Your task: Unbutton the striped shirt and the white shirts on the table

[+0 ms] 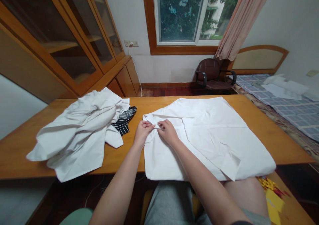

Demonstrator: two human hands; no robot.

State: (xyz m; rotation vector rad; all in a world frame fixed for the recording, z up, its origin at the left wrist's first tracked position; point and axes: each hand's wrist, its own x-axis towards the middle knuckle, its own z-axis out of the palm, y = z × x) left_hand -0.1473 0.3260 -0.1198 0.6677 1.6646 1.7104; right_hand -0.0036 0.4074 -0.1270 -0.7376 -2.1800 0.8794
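Observation:
A white shirt point(209, 118) lies spread and partly folded over the table, a sleeve point(211, 148) slanting across it toward the near edge. At its left end, around the bunched collar area, my left hand point(144, 129) is closed, pinching a bit of the cloth. My right hand point(167, 129) sits just beside it, thumb and fingers curled in on the same fold. The small spot between the fingertips is too fine to make out. Left of my hands rests a crumpled heap of white cloth point(82, 128), with a black-and-white striped piece point(124, 121) poking out from it.
The wooden table point(134, 155) extends to both sides. A glass-door cabinet point(74, 36) stands at the back left. Beyond the table are a brown armchair point(210, 74) and a bed point(281, 102) with white items on it. Yellow and red things point(272, 198) lie at lower right.

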